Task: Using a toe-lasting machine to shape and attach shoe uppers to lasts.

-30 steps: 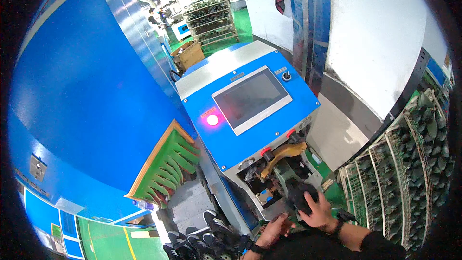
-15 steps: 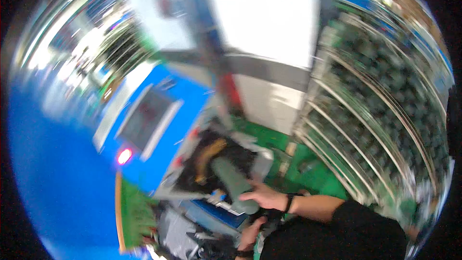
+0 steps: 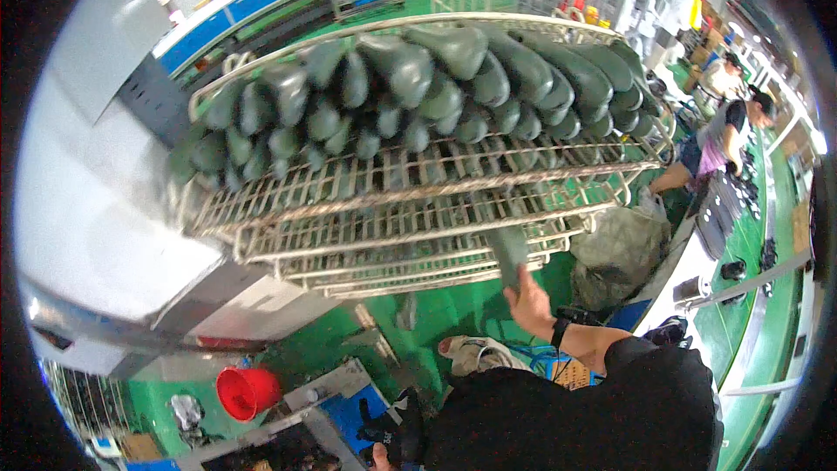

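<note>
Grips a dark green shoe last (image 3: 507, 253) in the right hand (image 3: 529, 307), before the lower shelves of the wire rack (image 3: 410, 201), right of the rack's middle. Has the right fingers (image 3: 521, 283) pinching the near end of the last, with the far end pointing toward the rack. Cannot tell from this angle any touch between last and rack bars. Wears a dark band (image 3: 559, 330) on the right wrist.

Holds the left hand (image 3: 381, 458) low, well in front of the rack and left of its middle, mostly cut off at the lower edge, just beside a black item (image 3: 405, 427) too hidden to make out. Cannot tell the state of the left fingers, spread or pinching.

Faces, on the rack's top shelf, a crowded bank of green lasts (image 3: 397, 70), packed side by side with rounded ends toward the near edge. Has a red bucket (image 3: 248, 392) on the green floor in front of the rack, toward its left end. Just beside the rack's right end, has a pale, bulging sack (image 3: 619, 253). Farther right of the rack, has a co-worker (image 3: 731, 135) near a green conveyor (image 3: 737, 340) bearing dark pieces.
</note>
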The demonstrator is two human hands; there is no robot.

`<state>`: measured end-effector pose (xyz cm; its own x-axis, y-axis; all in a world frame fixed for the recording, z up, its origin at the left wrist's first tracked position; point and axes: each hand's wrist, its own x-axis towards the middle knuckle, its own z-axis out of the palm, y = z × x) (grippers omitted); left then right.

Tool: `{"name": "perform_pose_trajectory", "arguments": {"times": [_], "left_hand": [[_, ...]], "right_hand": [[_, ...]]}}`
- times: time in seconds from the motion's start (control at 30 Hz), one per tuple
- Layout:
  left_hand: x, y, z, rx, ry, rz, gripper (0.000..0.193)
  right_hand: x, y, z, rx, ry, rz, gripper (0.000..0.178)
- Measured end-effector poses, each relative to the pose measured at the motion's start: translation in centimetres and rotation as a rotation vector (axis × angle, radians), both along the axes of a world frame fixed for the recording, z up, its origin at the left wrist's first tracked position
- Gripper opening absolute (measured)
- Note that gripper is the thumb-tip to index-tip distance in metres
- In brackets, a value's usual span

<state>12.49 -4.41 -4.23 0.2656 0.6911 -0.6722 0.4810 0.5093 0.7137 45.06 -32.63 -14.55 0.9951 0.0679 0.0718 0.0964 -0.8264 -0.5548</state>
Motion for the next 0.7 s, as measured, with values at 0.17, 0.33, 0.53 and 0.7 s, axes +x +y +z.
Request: {"name": "perform_pose_trajectory", "arguments": {"times": [0.17,0.33,0.53,0.7], "left_hand": [[5.9,1.2,-1.0,-0.068,0.127,-0.216,0.059],[12.1,0.4,-0.6,-0.128,0.053,-0.422,0.039],[10.4,0.2,2.5,-0.054,0.264,-0.100,0.038],[0.8,0.9,0.2,-0.134,-0.127,0.034,0.052]], "right_hand": [[13.2,-11.1,-3.7,-0.238,-0.077,-0.265,0.058],[24.6,-27.4,-19.9,-0.759,-0.317,-0.183,0.042],[25.8,-25.7,-26.3,-0.553,-0.193,-0.543,0.022],[25.6,-30.9,-25.2,-0.401,-0.098,-0.590,0.011]]}}
